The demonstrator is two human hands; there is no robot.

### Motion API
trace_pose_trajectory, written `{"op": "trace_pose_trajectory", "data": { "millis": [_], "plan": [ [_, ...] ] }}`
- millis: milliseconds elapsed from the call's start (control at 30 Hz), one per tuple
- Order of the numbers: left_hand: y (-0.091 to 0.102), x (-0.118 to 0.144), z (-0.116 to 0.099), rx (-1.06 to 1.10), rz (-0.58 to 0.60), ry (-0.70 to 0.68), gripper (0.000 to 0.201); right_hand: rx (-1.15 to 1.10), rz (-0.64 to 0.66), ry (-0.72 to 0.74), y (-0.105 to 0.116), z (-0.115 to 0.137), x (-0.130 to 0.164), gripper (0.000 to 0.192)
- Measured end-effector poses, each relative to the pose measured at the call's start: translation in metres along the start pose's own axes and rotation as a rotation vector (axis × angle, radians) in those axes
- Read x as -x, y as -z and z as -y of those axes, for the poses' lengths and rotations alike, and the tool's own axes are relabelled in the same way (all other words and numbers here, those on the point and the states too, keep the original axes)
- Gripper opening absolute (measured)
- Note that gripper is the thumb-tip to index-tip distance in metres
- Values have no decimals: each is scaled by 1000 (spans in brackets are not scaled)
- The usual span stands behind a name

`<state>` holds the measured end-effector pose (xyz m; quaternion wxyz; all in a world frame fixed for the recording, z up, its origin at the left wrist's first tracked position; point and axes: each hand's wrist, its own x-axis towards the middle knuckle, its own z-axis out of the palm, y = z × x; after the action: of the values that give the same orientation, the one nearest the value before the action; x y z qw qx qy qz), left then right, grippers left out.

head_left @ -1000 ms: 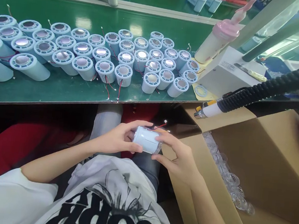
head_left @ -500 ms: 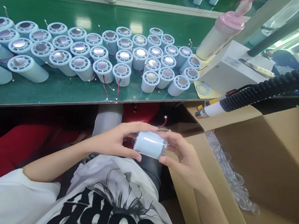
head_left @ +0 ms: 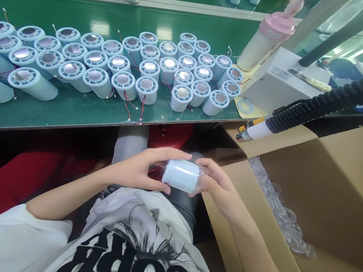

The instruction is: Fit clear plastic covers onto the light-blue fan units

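Over my lap, both hands hold one pale blue plastic cylinder (head_left: 181,175) lying on its side. My left hand (head_left: 140,168) wraps its left end, with fingers over the top and the thumb beneath. My right hand (head_left: 217,186) cups its right end, where a clear cap sits; the wires are hidden. On the green bench (head_left: 74,110) above stand several similar pale blue cylinders (head_left: 149,75) with metal discs on top and red and black wires.
An open cardboard box (head_left: 333,189) at my right holds several clear plastic caps (head_left: 284,218). A black hose with a white nozzle (head_left: 299,117) hangs over it. A pink-lidded bottle (head_left: 265,43) and a white box (head_left: 281,83) stand at the bench's right end.
The red wires that stuck up from the cylinder's right end are no longer seen. My right hand has closed further over that end, and the cylinder has shifted slightly right.
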<state>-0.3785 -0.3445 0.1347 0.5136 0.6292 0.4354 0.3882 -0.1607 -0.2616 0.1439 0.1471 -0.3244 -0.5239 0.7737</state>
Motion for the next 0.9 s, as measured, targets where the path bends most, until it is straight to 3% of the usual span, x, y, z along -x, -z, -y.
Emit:
{"op": "trace_pose_trajectory", "data": {
  "millis": [333,533,667,700,767,833,900],
  "plan": [
    [0,2,0,-17,16,-52,70,-161,44,-268,-8,-7,-7,49],
    [0,-1,3,-109,-24,-149,71,-250,137,-448,-9,-6,-10,58],
    [-3,-1,-1,-107,-48,-111,64,-230,205,-490,-7,-11,-11,64],
    [-4,0,-2,-88,-60,-76,62,-183,199,-471,-6,-13,-11,63],
    [-5,1,-6,-19,-91,30,61,4,64,-308,-3,-19,-10,47],
    [-6,1,-9,70,-118,143,60,289,-135,51,1,-23,-8,25],
    [-7,1,-11,145,-122,214,61,561,-182,458,4,-25,-6,38]
  ]
}}
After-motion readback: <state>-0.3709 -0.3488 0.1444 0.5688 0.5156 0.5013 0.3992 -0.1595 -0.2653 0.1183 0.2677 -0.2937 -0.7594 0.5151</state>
